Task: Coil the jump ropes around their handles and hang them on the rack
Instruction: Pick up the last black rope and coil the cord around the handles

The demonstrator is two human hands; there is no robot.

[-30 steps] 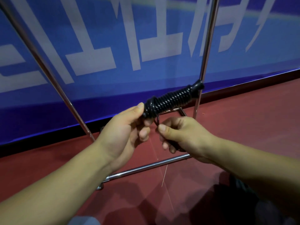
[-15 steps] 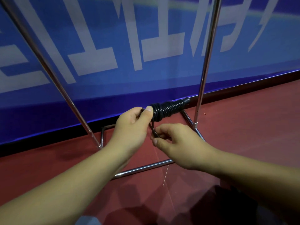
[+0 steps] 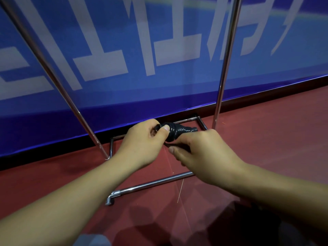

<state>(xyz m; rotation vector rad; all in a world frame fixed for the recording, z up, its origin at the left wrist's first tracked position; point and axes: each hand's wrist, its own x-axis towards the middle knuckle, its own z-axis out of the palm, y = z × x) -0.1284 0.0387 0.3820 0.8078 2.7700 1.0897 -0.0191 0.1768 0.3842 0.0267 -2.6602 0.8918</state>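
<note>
Two hands hold one black jump rope (image 3: 177, 132). The left hand (image 3: 142, 144) pinches its wound end, and the right hand (image 3: 204, 157) grips underneath. Hanging it on the rack (image 3: 225, 59) is not yet done.

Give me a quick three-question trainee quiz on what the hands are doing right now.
1. True or false: the coiled rope bundle already hangs on the rack.
2. Which hand pinches the bundle's near end with thumb on top: A left hand, B right hand?
3. Fill in: the floor under the rack is ___ in colour.

Key: 1 false; 2 A; 3 red.
</note>
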